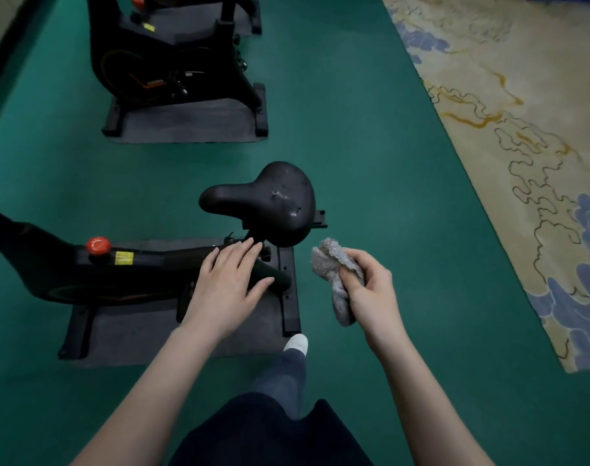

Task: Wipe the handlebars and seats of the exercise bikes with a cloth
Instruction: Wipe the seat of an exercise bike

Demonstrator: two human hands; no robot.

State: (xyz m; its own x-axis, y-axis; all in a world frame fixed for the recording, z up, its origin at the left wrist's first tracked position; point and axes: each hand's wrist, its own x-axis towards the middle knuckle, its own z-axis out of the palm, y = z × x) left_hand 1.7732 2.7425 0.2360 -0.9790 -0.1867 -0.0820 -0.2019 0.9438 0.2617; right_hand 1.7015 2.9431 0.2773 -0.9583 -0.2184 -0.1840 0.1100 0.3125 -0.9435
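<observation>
— Grey cloth [331, 262], bunched in your right hand [371, 294], fingers curled round it, just beside the black seat [263, 200].
— And your left hand [226, 284]?
— Flat, fingers straight, over the bike frame [145, 260] below the seat.

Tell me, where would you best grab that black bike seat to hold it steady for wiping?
Probably the seat by its narrow nose, coming from the left with the free left hand. The nose is slim enough to wrap a hand around; the rear is broad and rounded. The right hand holds the cloth.
</observation>
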